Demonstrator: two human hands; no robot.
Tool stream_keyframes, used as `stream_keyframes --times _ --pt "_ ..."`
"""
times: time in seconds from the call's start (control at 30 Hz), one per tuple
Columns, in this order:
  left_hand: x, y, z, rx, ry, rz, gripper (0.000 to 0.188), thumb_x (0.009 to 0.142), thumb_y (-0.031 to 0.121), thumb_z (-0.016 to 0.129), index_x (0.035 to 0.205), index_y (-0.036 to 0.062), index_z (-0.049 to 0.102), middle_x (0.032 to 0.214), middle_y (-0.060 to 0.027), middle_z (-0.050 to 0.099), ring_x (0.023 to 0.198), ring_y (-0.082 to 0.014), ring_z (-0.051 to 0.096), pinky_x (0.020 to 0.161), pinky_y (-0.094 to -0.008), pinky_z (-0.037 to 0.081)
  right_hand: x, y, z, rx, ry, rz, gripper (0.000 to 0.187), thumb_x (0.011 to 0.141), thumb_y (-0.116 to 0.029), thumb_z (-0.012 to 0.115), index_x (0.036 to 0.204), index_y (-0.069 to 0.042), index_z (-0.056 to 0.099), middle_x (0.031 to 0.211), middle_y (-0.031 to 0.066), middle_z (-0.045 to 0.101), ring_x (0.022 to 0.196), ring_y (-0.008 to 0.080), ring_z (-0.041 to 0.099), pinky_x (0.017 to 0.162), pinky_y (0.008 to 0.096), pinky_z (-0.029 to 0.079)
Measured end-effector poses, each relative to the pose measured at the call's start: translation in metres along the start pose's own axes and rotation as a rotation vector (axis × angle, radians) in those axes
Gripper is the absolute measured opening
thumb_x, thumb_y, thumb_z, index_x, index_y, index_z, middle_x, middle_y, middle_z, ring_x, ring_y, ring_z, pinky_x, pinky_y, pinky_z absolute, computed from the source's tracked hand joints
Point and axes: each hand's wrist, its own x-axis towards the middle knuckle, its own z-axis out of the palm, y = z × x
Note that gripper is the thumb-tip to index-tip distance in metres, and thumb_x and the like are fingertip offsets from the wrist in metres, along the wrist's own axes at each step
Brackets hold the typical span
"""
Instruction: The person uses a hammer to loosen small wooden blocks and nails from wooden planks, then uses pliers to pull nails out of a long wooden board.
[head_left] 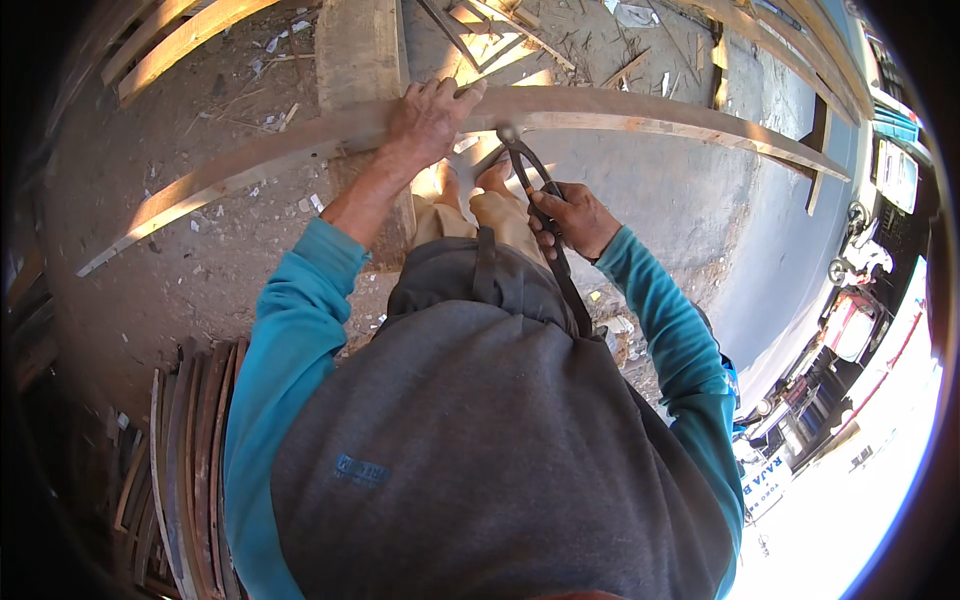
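Note:
A long wooden plank [660, 112] lies crosswise in front of me, resting over a wide upright-running board [360, 50]. My left hand [430, 122] presses on the plank, its fingers curled over the far edge. In my right hand [575, 220] is a pair of dark pincers [528, 165], gripped round the handles. The jaws of the pincers touch or hover right by the plank's near edge, a little right of my left hand; whether they hold a nail is too small to make out.
Several stacked wooden strips [190, 460] stand at the lower left. More planks [190, 45] lie at the far left, and others [800, 50] at the far right. Wood scraps and litter [270, 120] dot the dirt floor. Parked vehicles [850, 320] show at the right.

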Motion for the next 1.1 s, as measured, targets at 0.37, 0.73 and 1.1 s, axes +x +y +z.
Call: stream_keyframes --times 0.37,0.73,1.1 --pt "0.015 -0.005 -0.015 -0.137 -0.142 -0.091 0.066 0.081 0.011 0.076 0.143 0.0198 0.054 0.132 -0.0176 0.058 0.122 -0.0341 0.057 0.102 -0.0452 0.046 -0.021 0.009 -0.119 -0.512 0.127 0.109 0.03 0.101 -0.026 0.054 0.103 0.003 0.059 0.076 0.0084 0.062 0.063 0.0169 0.064 0.055 0.0319 0.056" --pt "0.009 0.003 -0.014 -0.065 -0.168 -0.157 0.066 0.081 0.01 0.075 0.143 0.0224 0.054 0.135 -0.013 0.057 0.126 -0.0312 0.056 0.107 -0.0426 0.045 -0.007 0.017 0.001 0.178 -0.102 -0.132 0.051 0.097 -0.007 0.042 0.145 0.007 0.038 0.116 0.0251 0.066 0.106 0.0345 0.069 0.095 0.0423 0.057" --pt "0.001 0.001 0.004 0.015 0.061 -0.03 0.064 0.081 0.004 0.069 0.142 0.0198 0.054 0.112 -0.0112 0.062 0.108 -0.0297 0.061 0.094 -0.0422 0.047 0.002 0.015 0.016 0.37 -0.071 -0.092 0.045 0.095 -0.009 0.042 0.137 0.008 0.043 0.108 0.021 0.066 0.095 0.0309 0.071 0.088 0.0437 0.06"
